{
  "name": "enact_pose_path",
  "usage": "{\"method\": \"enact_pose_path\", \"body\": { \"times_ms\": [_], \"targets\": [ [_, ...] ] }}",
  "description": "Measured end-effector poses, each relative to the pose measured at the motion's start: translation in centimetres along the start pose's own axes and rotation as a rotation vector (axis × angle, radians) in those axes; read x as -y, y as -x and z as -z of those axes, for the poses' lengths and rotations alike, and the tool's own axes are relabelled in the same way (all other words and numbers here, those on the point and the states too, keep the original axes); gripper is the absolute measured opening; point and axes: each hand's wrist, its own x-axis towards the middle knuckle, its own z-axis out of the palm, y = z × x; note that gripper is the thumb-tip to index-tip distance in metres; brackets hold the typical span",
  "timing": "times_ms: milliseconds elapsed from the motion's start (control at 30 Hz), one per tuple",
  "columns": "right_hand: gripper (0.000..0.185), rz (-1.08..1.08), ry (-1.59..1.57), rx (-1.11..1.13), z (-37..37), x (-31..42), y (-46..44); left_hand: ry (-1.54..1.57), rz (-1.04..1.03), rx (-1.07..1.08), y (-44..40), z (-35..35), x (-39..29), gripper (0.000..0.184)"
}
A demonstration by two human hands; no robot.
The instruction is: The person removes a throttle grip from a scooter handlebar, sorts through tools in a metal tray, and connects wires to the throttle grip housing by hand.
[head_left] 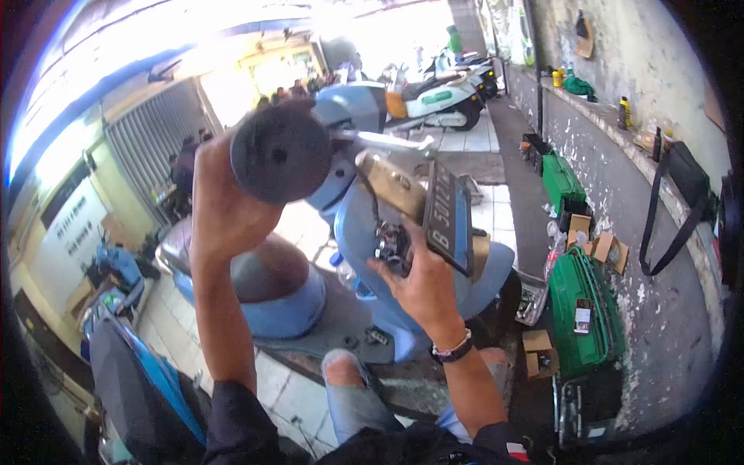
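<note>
A light-blue scooter [291, 314] stands across in front of me, seat to the left and front end to the right. My left hand [229, 198] is wrapped round its black handlebar grip [280, 155], whose round end faces me. A silver brake lever [387, 140] extends beyond the grip. My right hand [425, 287] is at an opening in the front bodywork, thumb and index finger apart beside exposed metal parts [393, 244]. Its other fingers are partly hidden. Just above and right of that hand is the number plate [451, 221], next to a beige panel [393, 184].
On the right lie a green crate [581, 310] with a phone [582, 316] on it, cardboard boxes [539, 354] and a metal tray [532, 298]. A black bag [686, 182] hangs at the wall ledge. Another scooter [442, 101] is parked behind. A dark seat [139, 387] is at lower left.
</note>
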Motion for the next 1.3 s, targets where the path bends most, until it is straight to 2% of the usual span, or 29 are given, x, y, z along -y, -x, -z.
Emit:
{"method": "enact_pose_path", "body": {
  "times_ms": [33, 100, 133, 267, 333, 367, 533, 600, 733, 800, 900, 1133, 1200, 1300],
  "targets": [
    [0.087, 0.026, 0.006, -0.042, -0.4, -0.1, 0.2, 0.190, 0.010, -0.028, -0.1, -0.3, 0.1, 0.049],
    [0.089, 0.027, -0.039, -0.088, -0.1, 0.0, 0.4, 0.203, 0.096, -0.029, 0.0, -0.4, -0.3, 0.050],
    [0.090, -0.009, -0.056, -0.060, 0.2, 0.1, 0.5, 0.234, 0.137, -0.032, 0.0, -0.5, -0.6, 0.057],
    [0.094, -0.065, -0.045, 0.017, 1.2, 0.8, 0.6, 0.304, 0.133, 0.012, 0.1, -0.2, -0.6, 0.066],
    [0.095, -0.066, 0.003, 0.053, 0.7, 0.4, 0.8, 0.315, 0.179, 0.019, 0.0, -0.1, -0.9, 0.064],
    [0.093, -0.062, -0.076, 0.052, -0.5, -0.6, 0.7, 0.327, 0.224, 0.020, 0.0, -0.1, -1.1, 0.062],
    [0.086, -0.068, -0.176, 0.061, -1.0, -1.4, -0.4, 0.296, 0.170, 0.017, 0.3, 0.0, -0.6, 0.057],
    [0.082, 0.025, -0.269, -0.005, 0.3, -0.4, -0.5, 0.259, 0.151, 0.022, 0.2, 0.0, -0.3, 0.057],
    [0.080, 0.021, -0.294, -0.063, 1.3, 1.3, -0.8, 0.295, 0.151, 0.045, 0.1, 0.1, 0.0, 0.058],
    [0.080, 0.065, -0.493, -0.079, 1.3, 1.2, -1.1, 0.289, 0.165, 0.057, 0.2, 0.3, -0.1, 0.058],
    [0.078, 0.153, -0.561, -0.183, 1.4, 2.5, -1.3, 0.314, 0.180, 0.061, 0.2, 0.1, 0.0, 0.059],
    [0.074, 0.249, -0.399, -0.249, 2.1, 5.4, -4.0, 0.335, 0.144, 0.051, 0.2, 0.3, 0.1, 0.057],
    [0.073, 0.136, -0.498, -0.253, 1.8, 5.9, -4.4, 0.330, 0.171, 0.054, 0.3, 0.4, 0.3, 0.057],
    [0.072, 0.120, -0.613, -0.286, 2.0, 6.9, -5.4, 0.353, 0.118, 0.057, 0.2, 0.2, 0.7, 0.059]
  ]
}}
